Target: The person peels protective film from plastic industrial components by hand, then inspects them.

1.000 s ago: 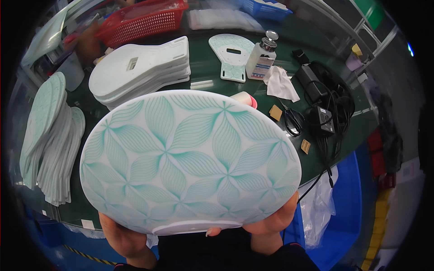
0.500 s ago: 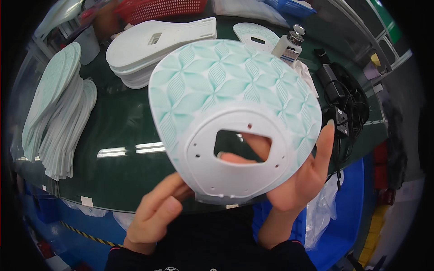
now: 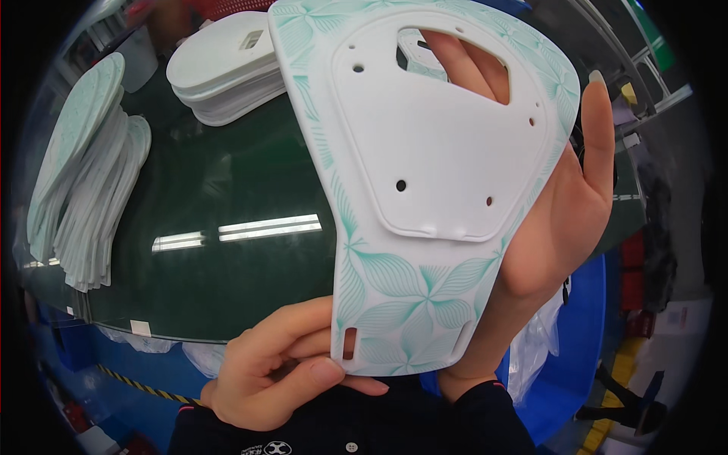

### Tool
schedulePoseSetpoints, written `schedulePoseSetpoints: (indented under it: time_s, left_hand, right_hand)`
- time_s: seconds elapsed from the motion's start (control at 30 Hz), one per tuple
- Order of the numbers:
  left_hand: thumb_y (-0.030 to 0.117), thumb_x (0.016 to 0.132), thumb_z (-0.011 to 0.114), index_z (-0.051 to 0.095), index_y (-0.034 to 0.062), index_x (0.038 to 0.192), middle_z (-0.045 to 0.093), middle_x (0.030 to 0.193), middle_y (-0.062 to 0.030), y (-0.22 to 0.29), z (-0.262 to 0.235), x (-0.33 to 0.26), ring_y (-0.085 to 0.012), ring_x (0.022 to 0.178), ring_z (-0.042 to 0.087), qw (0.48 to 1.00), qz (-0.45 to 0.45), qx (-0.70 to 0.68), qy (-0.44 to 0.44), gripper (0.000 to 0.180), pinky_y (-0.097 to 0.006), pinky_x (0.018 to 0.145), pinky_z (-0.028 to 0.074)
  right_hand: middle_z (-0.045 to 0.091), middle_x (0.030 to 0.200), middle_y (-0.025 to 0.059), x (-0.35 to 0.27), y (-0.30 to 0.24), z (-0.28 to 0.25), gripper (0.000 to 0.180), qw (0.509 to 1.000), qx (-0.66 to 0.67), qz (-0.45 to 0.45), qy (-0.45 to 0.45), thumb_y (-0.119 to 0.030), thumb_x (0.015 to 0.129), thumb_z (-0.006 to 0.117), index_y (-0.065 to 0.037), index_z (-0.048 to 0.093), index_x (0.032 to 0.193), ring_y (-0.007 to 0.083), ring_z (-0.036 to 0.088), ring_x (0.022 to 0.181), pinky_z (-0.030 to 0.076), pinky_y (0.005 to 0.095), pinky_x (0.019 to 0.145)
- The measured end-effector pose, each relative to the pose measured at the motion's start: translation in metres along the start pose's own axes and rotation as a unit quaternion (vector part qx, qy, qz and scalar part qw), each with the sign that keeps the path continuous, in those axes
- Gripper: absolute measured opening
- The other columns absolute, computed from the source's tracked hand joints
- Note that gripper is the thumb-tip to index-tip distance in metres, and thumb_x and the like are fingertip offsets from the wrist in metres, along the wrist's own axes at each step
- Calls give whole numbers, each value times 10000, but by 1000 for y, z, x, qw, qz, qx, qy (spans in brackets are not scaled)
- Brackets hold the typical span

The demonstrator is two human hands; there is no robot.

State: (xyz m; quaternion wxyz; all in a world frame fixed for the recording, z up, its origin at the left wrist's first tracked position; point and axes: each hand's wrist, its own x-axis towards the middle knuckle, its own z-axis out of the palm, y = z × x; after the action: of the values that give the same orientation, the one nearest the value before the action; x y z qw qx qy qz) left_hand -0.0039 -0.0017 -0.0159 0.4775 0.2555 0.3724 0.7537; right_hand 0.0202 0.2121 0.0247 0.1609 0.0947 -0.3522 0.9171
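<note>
I hold a white plastic panel printed with a teal leaf pattern (image 3: 413,303) upright, close to the camera, filling the view from the centre up to 12 o'clock. A smooth white plate with small round holes (image 3: 440,152) sits on the side facing me, with a large cut-out near its top. My right hand (image 3: 553,220) cups the panel from behind at 3 o'clock: the thumb lies along the right edge, and fingers (image 3: 470,68) show through the cut-out, pressed against the back. My left hand (image 3: 280,371), at 7 o'clock, pinches the panel's lower left corner between thumb and curled fingers, just beside a small slot.

Behind the panel lies a dark green glossy table (image 3: 227,227). At 9 o'clock a fanned row of teal-patterned panels (image 3: 83,174) leans along the table's edge. At 11 o'clock rests a stack of plain white plates (image 3: 227,68).
</note>
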Motion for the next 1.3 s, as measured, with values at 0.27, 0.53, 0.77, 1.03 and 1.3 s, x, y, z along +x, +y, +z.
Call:
schedulePoseSetpoints:
  time_s: [0.27,0.53,0.77,1.03,1.3]
  left_hand:
    - [-21,820,376,172,-103,1223,361,1181,-263,-2,-5,-4,-311,1095,402,995,45,-67,-51,459,-421,858,404]
    - [194,670,669,18,10,1302,129,1344,-179,-6,-24,24,-262,1254,128,959,173,199,104,926,-362,995,102]
    - [534,827,245,50,3,1286,296,1233,-261,-1,-20,26,-389,1154,294,974,121,73,176,729,-475,943,258]
    - [531,837,210,100,19,1284,280,1244,-239,9,-15,28,-338,1068,418,942,209,-251,83,688,-445,864,380]
    - [553,773,375,113,1,1278,287,1245,-225,22,-8,9,-325,1079,410,987,91,-48,125,793,-430,860,382]
  right_hand:
    - [55,1343,219,12,21,-19,639,944,243,53,-217,-360,864,283,34,8,1286,286,115,1253,180,388,999]
    - [288,1276,201,-35,59,26,528,881,-472,16,-1,57,730,394,13,284,1245,331,262,1197,220,357,970]
    - [272,1275,239,-58,66,35,655,704,-699,-17,-124,-9,644,544,48,268,1236,426,172,1207,199,408,971]
    - [235,1290,210,-72,65,-6,697,939,-290,-80,164,-324,784,451,51,126,1273,295,277,1185,223,384,974]
    - [274,1262,188,-102,68,0,712,978,-70,84,177,-294,764,533,46,148,1257,298,320,1154,285,420,934]
